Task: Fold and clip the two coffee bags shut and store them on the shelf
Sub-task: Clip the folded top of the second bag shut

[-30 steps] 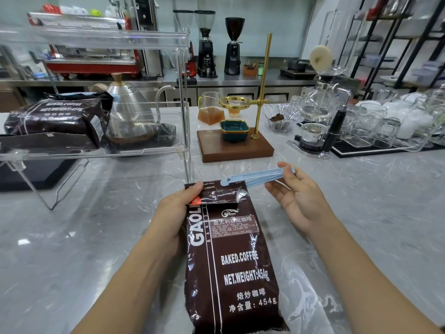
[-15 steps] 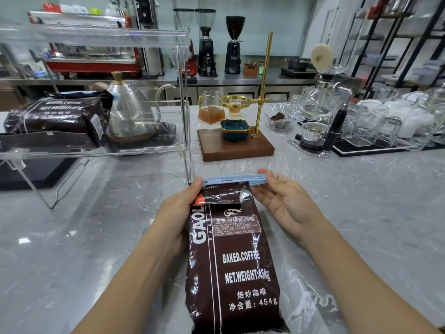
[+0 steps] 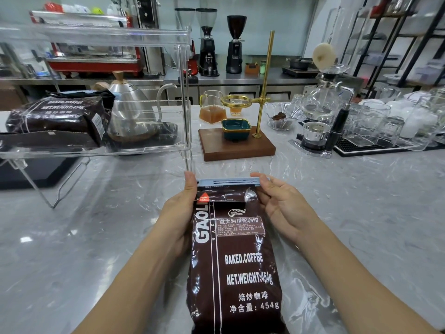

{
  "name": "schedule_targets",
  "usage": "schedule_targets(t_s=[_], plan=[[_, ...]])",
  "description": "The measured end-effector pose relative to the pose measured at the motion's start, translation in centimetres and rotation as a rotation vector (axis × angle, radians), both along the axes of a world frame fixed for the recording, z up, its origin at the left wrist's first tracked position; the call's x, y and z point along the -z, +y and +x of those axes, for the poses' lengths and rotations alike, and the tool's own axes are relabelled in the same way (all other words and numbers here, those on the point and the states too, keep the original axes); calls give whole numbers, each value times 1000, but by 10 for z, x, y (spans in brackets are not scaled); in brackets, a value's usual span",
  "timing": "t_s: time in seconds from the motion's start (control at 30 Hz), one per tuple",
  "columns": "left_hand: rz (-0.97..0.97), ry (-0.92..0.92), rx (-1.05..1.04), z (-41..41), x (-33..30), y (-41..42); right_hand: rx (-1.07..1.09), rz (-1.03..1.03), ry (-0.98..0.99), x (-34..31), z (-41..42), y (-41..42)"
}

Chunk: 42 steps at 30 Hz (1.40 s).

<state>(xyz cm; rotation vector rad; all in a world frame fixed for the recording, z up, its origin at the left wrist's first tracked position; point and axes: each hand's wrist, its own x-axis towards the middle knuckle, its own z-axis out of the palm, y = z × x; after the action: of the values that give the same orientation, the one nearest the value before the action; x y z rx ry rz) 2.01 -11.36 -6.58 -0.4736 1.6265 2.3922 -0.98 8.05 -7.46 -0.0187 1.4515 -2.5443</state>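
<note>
Pale blue plastic bag clip (image 3: pixel 228 182) has moved down from mid-air onto the folded top of the dark brown foil coffee bag (image 3: pixel 232 261), lying on the grey marble counter (image 3: pixel 96 249). My left hand (image 3: pixel 181 213) and right hand (image 3: pixel 280 203) pinch its two ends. Latched? Can't tell. Second brown bag (image 3: pixel 57 119) already on the clear acrylic shelf (image 3: pixel 144 148).

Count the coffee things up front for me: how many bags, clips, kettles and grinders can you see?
Brown coffee bags: 2, one on the counter between the hands, one on the clear shelf
Blue bag clips: 1 plainly seen, along the counter bag's folded top
Steel gooseneck kettles: 1
Black grinders on the back counter: 2
Total: 6
</note>
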Motion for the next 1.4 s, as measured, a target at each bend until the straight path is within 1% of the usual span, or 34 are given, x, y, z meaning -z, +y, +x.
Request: schedule_targets(t_s=[0.2, 0.3, 0.47, 0.63, 0.73, 1.07, 1.4], plan=[[-43, 19, -27, -4, 1, -1, 6, 17, -18, 1, 0, -1], [-57, 48, -7, -2, -2, -3, 8, 13, -31, 0, 0, -1], [-8, 67, 85, 2, -5, -12, 28, 6, -53, 0, 0, 0], [38, 54, 124, -1, -2, -17, 41, 48, -61, 1, 0, 0], [64, 44, 119, -2, 0, -18, 55, 64, -69, 0, 1, -1], [58, 28, 71, 2, -3, -10, 64, 148, -68, -3, 7, -6], [50, 15, 47, 0, -1, -9, 102, 157, -70, -5, 7, -6]])
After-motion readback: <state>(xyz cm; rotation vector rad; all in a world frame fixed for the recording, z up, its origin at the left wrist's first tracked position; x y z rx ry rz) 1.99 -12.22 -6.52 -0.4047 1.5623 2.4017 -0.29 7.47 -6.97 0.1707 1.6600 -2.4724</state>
